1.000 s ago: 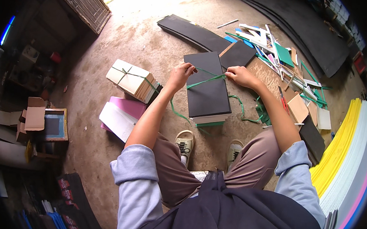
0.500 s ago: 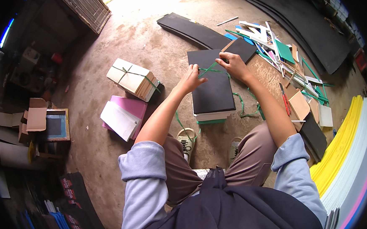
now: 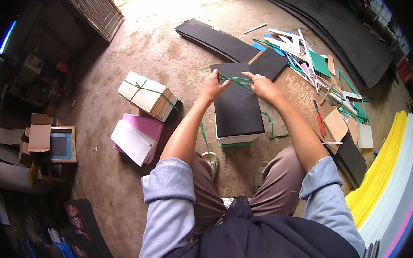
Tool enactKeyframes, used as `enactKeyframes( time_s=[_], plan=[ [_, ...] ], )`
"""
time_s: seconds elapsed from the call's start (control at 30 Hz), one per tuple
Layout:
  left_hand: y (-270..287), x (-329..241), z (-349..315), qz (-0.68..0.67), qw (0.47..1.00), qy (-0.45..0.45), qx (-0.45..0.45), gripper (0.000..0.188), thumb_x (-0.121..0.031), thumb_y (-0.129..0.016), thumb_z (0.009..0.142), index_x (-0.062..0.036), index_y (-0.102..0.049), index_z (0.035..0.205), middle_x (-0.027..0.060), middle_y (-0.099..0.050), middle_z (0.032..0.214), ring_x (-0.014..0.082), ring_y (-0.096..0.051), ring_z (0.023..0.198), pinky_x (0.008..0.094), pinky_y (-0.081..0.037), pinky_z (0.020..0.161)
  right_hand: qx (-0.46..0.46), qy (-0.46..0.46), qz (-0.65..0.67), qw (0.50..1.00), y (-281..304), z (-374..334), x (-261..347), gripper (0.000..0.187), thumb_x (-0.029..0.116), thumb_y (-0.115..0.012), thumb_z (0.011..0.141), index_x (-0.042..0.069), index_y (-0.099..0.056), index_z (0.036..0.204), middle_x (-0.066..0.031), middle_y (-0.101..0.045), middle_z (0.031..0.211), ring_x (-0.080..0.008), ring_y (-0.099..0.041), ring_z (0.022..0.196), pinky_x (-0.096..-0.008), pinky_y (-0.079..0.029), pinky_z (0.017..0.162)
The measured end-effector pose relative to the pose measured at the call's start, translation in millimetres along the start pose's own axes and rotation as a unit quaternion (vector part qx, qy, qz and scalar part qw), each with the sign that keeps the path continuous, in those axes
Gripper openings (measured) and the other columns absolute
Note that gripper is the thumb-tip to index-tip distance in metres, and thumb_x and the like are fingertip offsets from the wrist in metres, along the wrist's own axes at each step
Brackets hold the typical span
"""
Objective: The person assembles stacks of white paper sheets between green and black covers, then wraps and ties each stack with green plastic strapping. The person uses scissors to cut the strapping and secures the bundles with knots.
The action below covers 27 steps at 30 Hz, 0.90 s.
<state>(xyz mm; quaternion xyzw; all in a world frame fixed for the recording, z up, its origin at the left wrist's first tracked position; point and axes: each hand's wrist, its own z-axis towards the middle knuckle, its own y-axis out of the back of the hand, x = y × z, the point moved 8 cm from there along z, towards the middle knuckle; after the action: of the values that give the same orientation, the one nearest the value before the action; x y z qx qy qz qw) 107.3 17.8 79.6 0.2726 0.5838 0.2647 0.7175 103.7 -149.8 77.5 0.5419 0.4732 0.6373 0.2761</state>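
- Bare concrete floor (image 3: 164, 51) fills the head view, dusty and pale where daylight falls near the top.
- We sit low with our knees apart, and a stack of boards (image 3: 237, 108) with a black top sheet lies on the floor just ahead of our feet.
- Our left hand (image 3: 212, 86) sits at the upper left corner of the stack, its fingers pinched together on a green strap (image 3: 235, 80).
- Our right hand (image 3: 260, 85) sits close beside it at the upper right, fingers likewise closed on the same strap, which runs taut between the two hands across the top of the stack.
- More of the strap trails loose on the floor on both sides of the stack, by its lower end.
- To the left, well apart from the stack, lies a tied bundle (image 3: 148, 94) of pale boards bound crosswise with green strap.
- Just below it lie a white sheet (image 3: 132, 142) and a pink sheet (image 3: 147, 128), overlapping.
- Long black strips (image 3: 215, 38) lie beyond the stack, toward the top.
- To the right spreads a heap of offcuts (image 3: 316, 70) in white, green, blue and tan.
- Yellow, white and pink sheets (image 3: 388, 165) stand stacked along the right edge.
- Opened cardboard boxes (image 3: 37, 137) sit at the far left, in shadow.
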Motion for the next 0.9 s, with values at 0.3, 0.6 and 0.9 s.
enactKeyframes(
  time_s=[0.3, 0.6, 0.9],
  plan=[
    [7, -1, -1, 0.079, 0.997, -0.002, 0.011, 0.051, -0.047, -0.066, 0.071, 0.0001, -0.05, 0.082, 0.0148, -0.058, 0.067, 0.0287, -0.06, 0.066, 0.0385, -0.044, 0.058, -0.01, 0.09, -0.051, 0.995, -17, 7, 40, 0.06, 0.022, -0.063, 0.076, 0.019, -0.033, 0.128, -0.0135, -0.043, 0.119, -0.032, -0.048, 0.107, -0.0445, -0.043, 0.083],
    [9, -8, -10, 0.122, 0.992, -0.009, 0.006, 0.045, -0.043, -0.061, 0.077, -0.0007, -0.048, 0.079, 0.0125, -0.054, 0.065, 0.0313, -0.056, 0.067, 0.0401, -0.043, 0.06, -0.042, 0.181, -0.028, 0.982, -2, 15, 45, 0.022, 0.002, -0.046, 0.08, 0.006, -0.06, 0.097, -0.0126, -0.059, 0.097, -0.0291, -0.058, 0.089, -0.0374, -0.047, 0.077],
    [14, -12, -9, -0.183, 0.977, 0.048, -0.1, 0.027, -0.027, -0.057, 0.084, -0.0014, -0.052, 0.078, 0.0086, -0.056, 0.068, 0.0233, -0.055, 0.059, 0.034, -0.044, 0.058, 0.028, 0.124, 0.12, 0.984, -6, 18, 18, 0.021, 0.015, -0.054, 0.082, 0.009, -0.063, 0.1, -0.0148, -0.054, 0.094, -0.0283, -0.055, 0.091, -0.0362, -0.045, 0.078]
  ],
)
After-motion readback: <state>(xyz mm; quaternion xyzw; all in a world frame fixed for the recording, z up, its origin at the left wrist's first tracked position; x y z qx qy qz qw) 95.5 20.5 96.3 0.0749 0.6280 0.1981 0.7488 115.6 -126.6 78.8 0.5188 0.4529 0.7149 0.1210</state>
